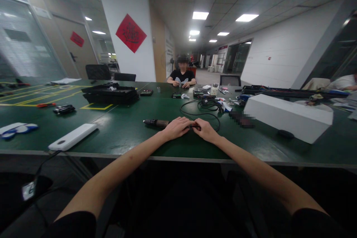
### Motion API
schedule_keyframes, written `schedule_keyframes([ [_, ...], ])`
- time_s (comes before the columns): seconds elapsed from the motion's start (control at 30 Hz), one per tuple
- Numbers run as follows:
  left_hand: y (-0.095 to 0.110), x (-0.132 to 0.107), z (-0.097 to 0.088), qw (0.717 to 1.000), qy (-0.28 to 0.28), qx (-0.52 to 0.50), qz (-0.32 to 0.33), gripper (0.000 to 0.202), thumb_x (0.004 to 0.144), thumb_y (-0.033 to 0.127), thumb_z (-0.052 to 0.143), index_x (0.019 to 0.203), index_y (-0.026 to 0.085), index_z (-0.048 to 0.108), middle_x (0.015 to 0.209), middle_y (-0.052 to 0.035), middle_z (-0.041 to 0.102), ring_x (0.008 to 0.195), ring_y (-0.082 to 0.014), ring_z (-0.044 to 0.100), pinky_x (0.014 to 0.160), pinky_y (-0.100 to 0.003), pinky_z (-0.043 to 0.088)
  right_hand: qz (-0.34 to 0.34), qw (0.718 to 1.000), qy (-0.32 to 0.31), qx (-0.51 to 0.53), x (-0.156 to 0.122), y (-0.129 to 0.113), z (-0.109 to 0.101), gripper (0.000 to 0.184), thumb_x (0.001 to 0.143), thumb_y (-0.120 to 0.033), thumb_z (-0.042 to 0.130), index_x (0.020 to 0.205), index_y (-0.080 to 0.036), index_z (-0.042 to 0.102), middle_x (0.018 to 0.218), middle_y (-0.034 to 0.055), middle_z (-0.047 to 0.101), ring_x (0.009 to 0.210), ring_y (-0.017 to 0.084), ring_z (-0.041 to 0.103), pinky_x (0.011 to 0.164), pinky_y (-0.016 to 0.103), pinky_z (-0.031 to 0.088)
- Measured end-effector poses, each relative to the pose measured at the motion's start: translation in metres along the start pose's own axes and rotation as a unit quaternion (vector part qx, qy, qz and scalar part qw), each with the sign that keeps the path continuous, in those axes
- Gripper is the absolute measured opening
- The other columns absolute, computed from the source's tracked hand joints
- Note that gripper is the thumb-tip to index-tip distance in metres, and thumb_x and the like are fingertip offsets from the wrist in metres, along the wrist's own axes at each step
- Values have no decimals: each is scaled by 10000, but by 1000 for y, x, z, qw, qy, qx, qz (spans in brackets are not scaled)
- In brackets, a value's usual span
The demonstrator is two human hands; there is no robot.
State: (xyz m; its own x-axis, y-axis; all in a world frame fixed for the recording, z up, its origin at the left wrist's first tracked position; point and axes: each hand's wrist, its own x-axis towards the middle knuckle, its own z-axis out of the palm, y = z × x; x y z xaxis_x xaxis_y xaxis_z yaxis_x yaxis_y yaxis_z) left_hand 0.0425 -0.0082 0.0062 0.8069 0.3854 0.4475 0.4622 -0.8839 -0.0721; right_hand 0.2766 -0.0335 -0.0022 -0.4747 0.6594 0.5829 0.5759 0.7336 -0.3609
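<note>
Head camera: holding a long, round, dark tool with a silver tip [156, 123] low at the near part of a shiny green bench [125, 141], right in front of the body. Gripping its back half with the left hand [177, 127], with fingers over the top, probably for stopping any rolling. Pinching narrowly at its tail end with the right hand [205, 130], just beside the left. Pointing the silver tip out to the left, maybe for leaving the tail near the right hand. Leaving a thin black cable [208, 103] in loose loops behind the right hand, perhaps for giving slack.

Hiding the tool's middle under the left hand. Hiding any join with the cable too, so not telling for sure. Blurring a dark, flat thing [242, 119] into little squares beside a big white box [288, 117]. Cutting off a flat blue-and-white thing [15, 131] at the left edge.
</note>
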Motion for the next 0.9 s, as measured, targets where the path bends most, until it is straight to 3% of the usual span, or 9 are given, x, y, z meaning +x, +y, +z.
schedule_keyframes([
  [0.17, 0, 0, -1, 1000, -3, -13, 13, 515, 972, 193, 539, 1474, 270, 447, 1265, -71, 644, 1211, -232, 579, 1031, -399, 436, -4, 1000, -5, -5, 0, 0, -1, 98, 874, -149, 639, 866, -212, 565, 819, 8, 565, 754, 183, 529, 687, 283, 396],
  [0.9, 1, -1, -3, 1000, -6, 10, 21, 558, 1019, 268, 525, 1549, 262, 350, 1273, -78, 635, 1207, -235, 571, 1014, -378, 422, -4, 1000, -10, 0, -1, 6, 3, 57, 915, -152, 638, 942, -193, 609, 865, 19, 587, 770, 177, 536, 703, 280, 414],
])
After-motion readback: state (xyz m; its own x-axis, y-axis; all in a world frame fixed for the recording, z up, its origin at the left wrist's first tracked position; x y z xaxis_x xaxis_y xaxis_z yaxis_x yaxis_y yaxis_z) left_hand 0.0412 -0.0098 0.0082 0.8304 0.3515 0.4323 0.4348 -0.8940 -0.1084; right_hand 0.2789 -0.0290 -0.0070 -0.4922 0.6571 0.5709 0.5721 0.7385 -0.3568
